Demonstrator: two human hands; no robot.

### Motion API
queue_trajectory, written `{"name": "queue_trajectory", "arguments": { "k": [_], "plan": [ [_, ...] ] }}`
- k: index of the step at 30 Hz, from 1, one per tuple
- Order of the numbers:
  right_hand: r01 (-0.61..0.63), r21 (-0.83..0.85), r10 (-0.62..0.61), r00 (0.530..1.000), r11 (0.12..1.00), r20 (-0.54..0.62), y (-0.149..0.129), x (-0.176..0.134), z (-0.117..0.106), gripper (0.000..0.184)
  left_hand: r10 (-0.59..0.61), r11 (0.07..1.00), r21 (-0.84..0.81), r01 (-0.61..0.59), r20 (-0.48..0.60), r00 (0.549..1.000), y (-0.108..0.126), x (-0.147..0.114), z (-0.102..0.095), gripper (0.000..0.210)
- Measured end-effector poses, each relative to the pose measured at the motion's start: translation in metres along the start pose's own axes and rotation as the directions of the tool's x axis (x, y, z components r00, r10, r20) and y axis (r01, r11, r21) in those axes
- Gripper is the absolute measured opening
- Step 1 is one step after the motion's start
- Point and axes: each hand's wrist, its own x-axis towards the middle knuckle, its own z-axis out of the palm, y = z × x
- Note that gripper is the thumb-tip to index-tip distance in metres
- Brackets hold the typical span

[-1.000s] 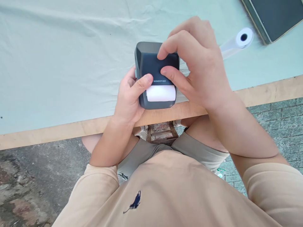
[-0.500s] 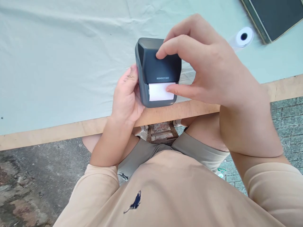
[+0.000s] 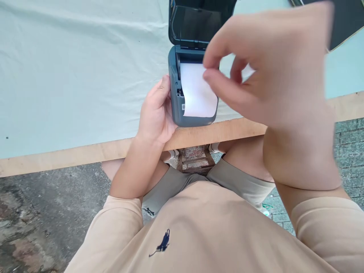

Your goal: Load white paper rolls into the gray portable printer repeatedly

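Observation:
My left hand point(image 3: 156, 110) is wrapped round the left side of a dark grey label printer point(image 3: 196, 122), its thumb along the edge. The printer's lid point(image 3: 199, 22) stands raised at the back. Inside sits a roll of white label paper point(image 3: 197, 91), its loose end curling over the printer's front. Over the right side of the paper, my right hand point(image 3: 241, 72) has its thumb and index finger brought together in a pinch. Whether the paper is between those fingertips I cannot tell. Motion smears the back of this hand and its wrist.
A pale cloth point(image 3: 85, 76) covers the table, whose bare wooden edge point(image 3: 71, 154) runs in front of my body. A dark flat object point(image 3: 347, 26) lies at the far right, partly behind my right hand. Below, a wooden frame point(image 3: 196, 163) shows between my legs.
The printer's lid has swung from shut to open, baring the paper roll. My right hand has come off the lid, and its thumb and index finger have drawn together over the paper.

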Motion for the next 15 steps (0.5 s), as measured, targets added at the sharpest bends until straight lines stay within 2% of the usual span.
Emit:
{"name": "queue_trajectory", "arguments": {
  "k": [3, 6, 9, 11, 13, 15],
  "plan": [
    [-0.005, -0.265, 0.051, 0.985, 0.964, 0.167, -0.006, 0.004, 0.01, 0.025, 0.001, 1.0, -0.008, -0.001, 0.027, 1.0, -0.001, 0.001, 0.0, 0.029],
    [-0.012, -0.347, 0.092, 0.972, 0.938, 0.216, -0.012, 0.011, 0.017, 0.025, 0.0, 1.0, -0.022, 0.001, 0.033, 0.999, -0.004, 0.001, 0.0, 0.029],
    [-0.059, -0.383, 0.154, 0.962, 0.922, 0.224, -0.019, 0.014, 0.012, 0.024, 0.001, 1.0, -0.018, -0.001, -0.001, 1.0, -0.005, -0.001, 0.001, 0.029],
    [-0.092, -0.327, 0.16, 0.969, 0.94, 0.187, -0.02, 0.01, 0.002, 0.024, 0.001, 1.0, -0.026, -0.002, -0.025, 1.0, -0.004, -0.003, 0.003, 0.03],
    [-0.118, -0.115, 0.129, 0.987, 0.986, 0.091, -0.016, 0.0, -0.01, 0.021, -0.001, 0.999, -0.049, -0.001, -0.025, 1.0, -0.001, -0.004, 0.004, 0.031],
    [-0.133, 0.151, 0.136, 0.991, 0.98, -0.014, -0.007, -0.014, -0.018, 0.02, 0.002, 0.997, -0.08, -0.004, -0.017, 1.0, 0.001, -0.003, 0.004, 0.031]
  ]
}}
